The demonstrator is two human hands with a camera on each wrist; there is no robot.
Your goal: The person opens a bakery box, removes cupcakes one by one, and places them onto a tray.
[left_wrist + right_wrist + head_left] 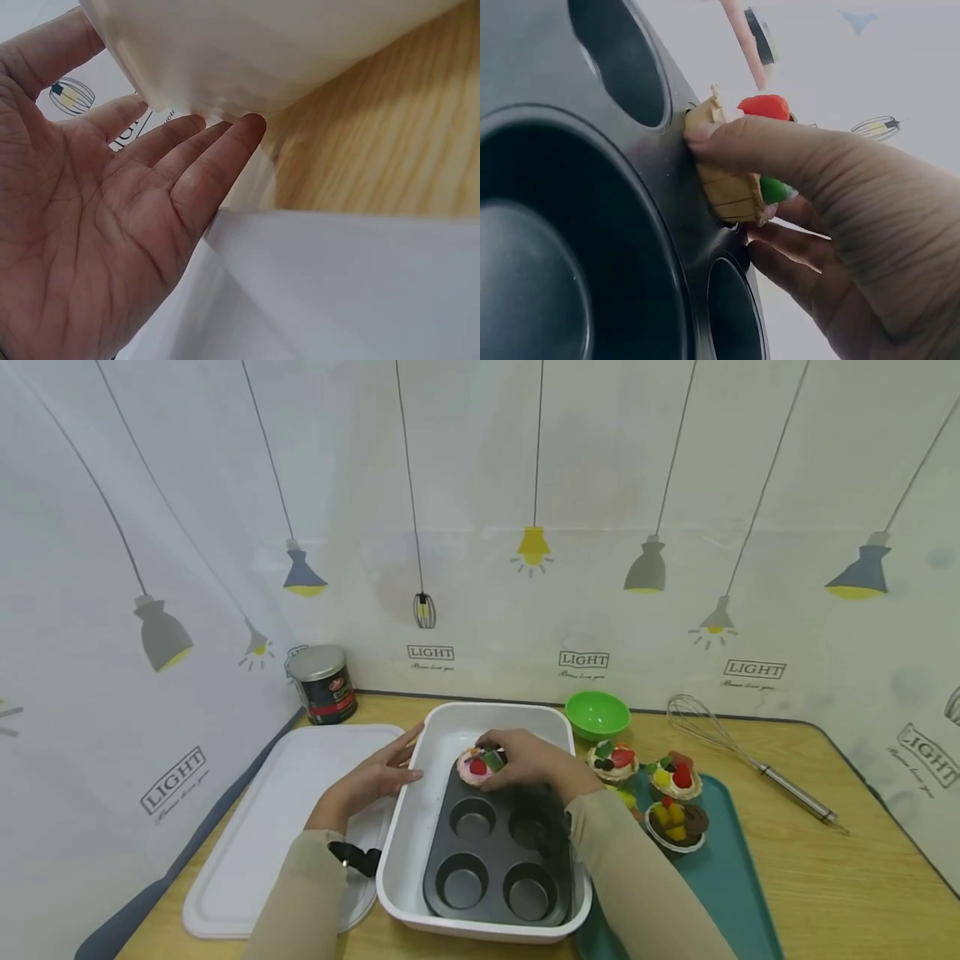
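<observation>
My right hand [528, 762] grips a small fruit tart [476, 766] with pink topping, a red berry and green pieces. It holds the tart at the far-left corner of a dark muffin tin [491, 843], and several round cups show nearer me. In the right wrist view, the thumb presses the tart's tan pleated shell [731, 196], low against the tin. The tin lies inside a deep white tub [483, 930]. Against the tub's left wall rests my left hand [367, 785], its fingers extended along the outside and thumb near the rim; the left wrist view shows its bare palm [97, 225].
Right of the tub, several fruit tarts [675, 777] sit on a teal tray [738, 877], partly behind my right forearm. A green bowl [597, 717] and a whisk [750, 760] lie farther back. A white lid [277, 843] and a dark can [324, 685] are at left.
</observation>
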